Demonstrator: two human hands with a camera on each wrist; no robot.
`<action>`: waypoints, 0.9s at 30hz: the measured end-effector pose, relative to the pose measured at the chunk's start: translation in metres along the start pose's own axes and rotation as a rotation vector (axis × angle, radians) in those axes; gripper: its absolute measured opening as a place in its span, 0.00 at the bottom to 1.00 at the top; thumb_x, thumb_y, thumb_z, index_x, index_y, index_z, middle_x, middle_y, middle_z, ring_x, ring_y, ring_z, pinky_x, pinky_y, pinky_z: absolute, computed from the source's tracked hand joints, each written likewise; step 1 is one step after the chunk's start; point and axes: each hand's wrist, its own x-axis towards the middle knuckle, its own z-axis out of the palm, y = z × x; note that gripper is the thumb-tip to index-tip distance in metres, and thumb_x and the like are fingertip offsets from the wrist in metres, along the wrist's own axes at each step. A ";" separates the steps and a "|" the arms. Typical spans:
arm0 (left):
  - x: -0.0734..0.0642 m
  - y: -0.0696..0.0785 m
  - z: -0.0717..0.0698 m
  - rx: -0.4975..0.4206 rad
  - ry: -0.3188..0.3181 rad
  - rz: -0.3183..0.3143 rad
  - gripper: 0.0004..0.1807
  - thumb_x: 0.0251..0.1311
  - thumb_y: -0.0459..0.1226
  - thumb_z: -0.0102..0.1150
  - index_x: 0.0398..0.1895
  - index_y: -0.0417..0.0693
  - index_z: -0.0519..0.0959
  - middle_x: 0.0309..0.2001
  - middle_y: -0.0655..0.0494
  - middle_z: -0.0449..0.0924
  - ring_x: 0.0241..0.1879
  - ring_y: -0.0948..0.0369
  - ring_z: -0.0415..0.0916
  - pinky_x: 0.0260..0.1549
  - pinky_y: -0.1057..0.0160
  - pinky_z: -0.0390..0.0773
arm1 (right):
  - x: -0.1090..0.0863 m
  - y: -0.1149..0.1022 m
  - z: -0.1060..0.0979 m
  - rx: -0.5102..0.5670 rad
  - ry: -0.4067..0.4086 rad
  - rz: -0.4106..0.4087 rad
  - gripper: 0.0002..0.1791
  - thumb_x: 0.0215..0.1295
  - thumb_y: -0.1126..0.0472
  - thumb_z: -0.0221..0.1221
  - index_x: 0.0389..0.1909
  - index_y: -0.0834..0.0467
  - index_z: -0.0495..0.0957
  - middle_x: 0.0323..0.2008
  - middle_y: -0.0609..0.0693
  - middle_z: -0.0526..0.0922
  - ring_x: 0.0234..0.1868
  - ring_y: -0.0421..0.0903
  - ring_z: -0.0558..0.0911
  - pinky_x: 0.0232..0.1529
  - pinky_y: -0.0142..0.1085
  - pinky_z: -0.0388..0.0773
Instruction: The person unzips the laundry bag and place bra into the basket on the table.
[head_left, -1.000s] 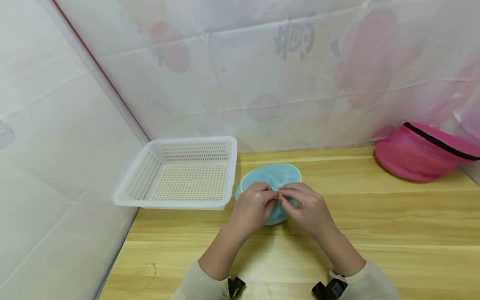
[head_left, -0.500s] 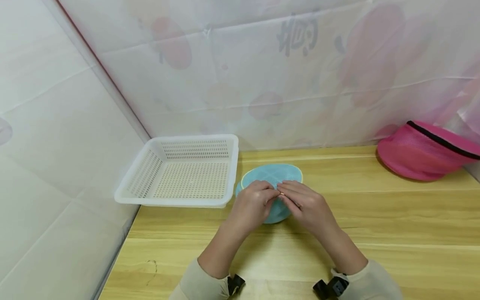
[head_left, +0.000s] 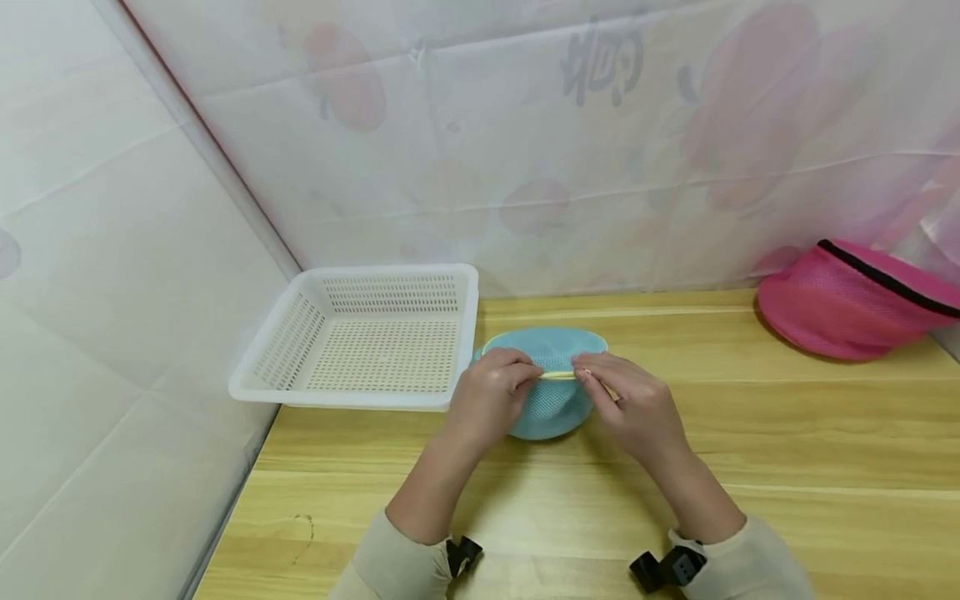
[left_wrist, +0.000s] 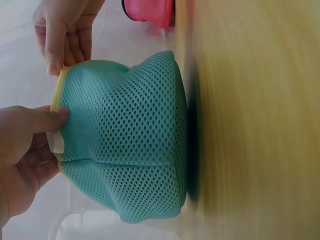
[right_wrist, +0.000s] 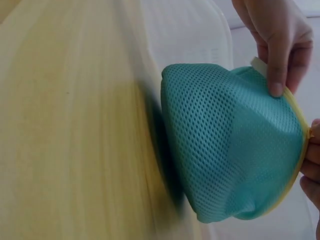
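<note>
A light-blue mesh laundry bag [head_left: 551, 412] with a yellow zipper [head_left: 558, 376] stands on the table, its side facing me. In the left wrist view the bag [left_wrist: 135, 115] looks bulged, and a small white tag [left_wrist: 56, 142] sticks out by the zipper. My left hand [head_left: 491, 396] pinches the zipper edge between thumb and fingers. A short way to the right, my right hand [head_left: 628, 398] pinches the same yellow edge, seemingly at the small zipper pull [right_wrist: 309, 133]. A short stretch of zipper shows between the hands.
To the left, a white perforated plastic basket [head_left: 386, 358] stands close to the bag. At the far right against the curtain sits a pink mesh bag [head_left: 847, 304] with a black zipper band. Patterned white curtains [head_left: 480, 150] rise behind the wooden table [head_left: 787, 433].
My hands, close together before, have moved apart. The right hand has shifted right along the bag's edge and the left slightly left, baring yellow zipper between them.
</note>
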 end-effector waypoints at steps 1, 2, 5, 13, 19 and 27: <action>0.000 0.000 -0.001 -0.002 0.007 -0.010 0.06 0.54 0.29 0.76 0.34 0.46 0.91 0.36 0.57 0.88 0.39 0.60 0.85 0.42 0.71 0.85 | 0.001 0.000 -0.001 -0.004 0.003 0.000 0.07 0.62 0.69 0.67 0.40 0.66 0.89 0.41 0.59 0.91 0.44 0.59 0.90 0.66 0.16 0.66; 0.001 -0.001 -0.003 -0.003 0.013 -0.021 0.06 0.53 0.29 0.76 0.34 0.46 0.91 0.36 0.57 0.88 0.39 0.60 0.85 0.42 0.70 0.85 | 0.001 0.000 -0.002 -0.010 0.008 -0.002 0.08 0.62 0.69 0.67 0.41 0.66 0.89 0.41 0.59 0.91 0.44 0.58 0.90 0.66 0.17 0.66; 0.001 -0.003 -0.005 0.002 0.022 -0.061 0.06 0.53 0.28 0.76 0.34 0.45 0.91 0.37 0.56 0.87 0.40 0.60 0.85 0.43 0.70 0.85 | 0.002 0.000 -0.003 -0.016 0.027 -0.009 0.08 0.63 0.68 0.67 0.41 0.65 0.89 0.41 0.58 0.91 0.44 0.58 0.90 0.67 0.19 0.67; 0.001 -0.003 -0.006 0.035 0.004 -0.092 0.07 0.54 0.27 0.74 0.36 0.44 0.90 0.39 0.55 0.87 0.43 0.58 0.86 0.47 0.68 0.85 | -0.001 -0.005 0.001 0.002 0.017 -0.024 0.08 0.68 0.64 0.66 0.41 0.64 0.90 0.42 0.57 0.91 0.44 0.57 0.90 0.63 0.20 0.72; 0.000 0.012 -0.002 0.060 -0.055 0.057 0.10 0.55 0.34 0.76 0.41 0.45 0.90 0.41 0.56 0.87 0.44 0.60 0.83 0.47 0.70 0.84 | -0.003 -0.010 0.005 -0.024 -0.011 -0.023 0.09 0.69 0.62 0.66 0.42 0.63 0.90 0.41 0.56 0.91 0.43 0.55 0.90 0.55 0.26 0.81; -0.002 0.019 0.004 0.026 -0.032 0.060 0.06 0.58 0.32 0.74 0.39 0.45 0.91 0.38 0.57 0.87 0.41 0.61 0.83 0.40 0.73 0.83 | 0.000 -0.013 0.007 -0.045 -0.040 -0.088 0.20 0.77 0.52 0.57 0.44 0.64 0.89 0.43 0.56 0.91 0.44 0.53 0.90 0.45 0.42 0.87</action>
